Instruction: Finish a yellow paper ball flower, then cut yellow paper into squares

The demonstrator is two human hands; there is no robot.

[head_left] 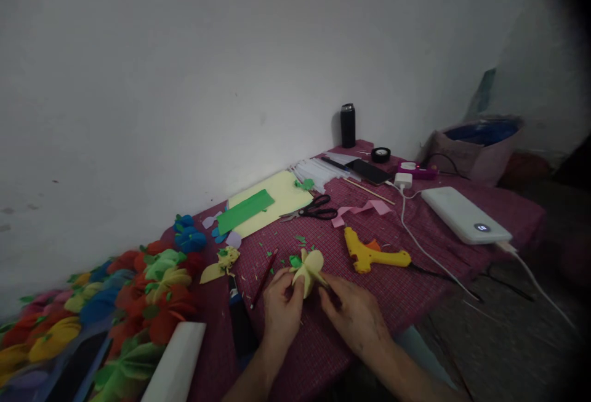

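Observation:
Between my two hands is a pale yellow craft flower point(314, 261) with a bit of green at its centre. My left hand point(281, 300) pinches it from the left, thumb on a lower petal. My right hand point(353, 309) has thumb and fingers closed on a petal at its right side. Left of my left hand lies a dark red pencil point(264, 280). A yellow glue gun point(376, 257) rests beyond my right hand. Black-handled scissors point(316, 208) lie farther back, beside small green scraps point(301, 239).
Many coloured flowers point(161, 303) pile up at the left. Yellow sheets point(281, 205) with a green strip point(245, 211) lie at the back, near a pink ribbon point(362, 210). A white power bank point(464, 214) with cables, a phone point(368, 171) and a black can point(348, 126) stand or lie rightward.

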